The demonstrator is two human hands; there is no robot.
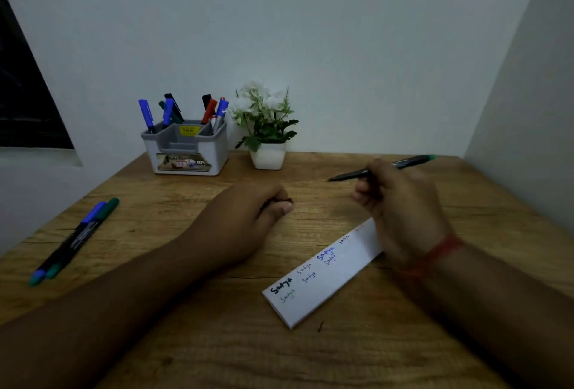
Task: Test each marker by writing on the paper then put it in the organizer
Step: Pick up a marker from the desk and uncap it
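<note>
The right hand point(400, 202) is raised just above the table point(217, 342), its fingers point(362, 194) curled round a dark marker point(382, 168) whose uncapped tip points out to the left of the fingers and whose green end sticks out beyond them to the right. The left hand point(245, 217) rests on the table to the left, its fingers folded in against the thumb and pinching a small dark piece point(284, 201) that is mostly hidden; it may be the marker's cap, but that cannot be told for sure. Just below the right hand's fingers, partly under the palm, lies the strip of paper point(323, 273), angled across the table and bearing several handwritten words in black, blue and green. Beyond the left hand's fingers, against the wall, stands the grey organizer point(186, 152), with blue, red, green and black markers upright in its back compartments. A small white pot of flowers point(267, 127) stands just beside it on the right. Far to the left of the left hand, two markers point(74, 239), one blue and one green, lie side by side on the table, touching. A red thread point(441, 249) circles the right wrist.
</note>
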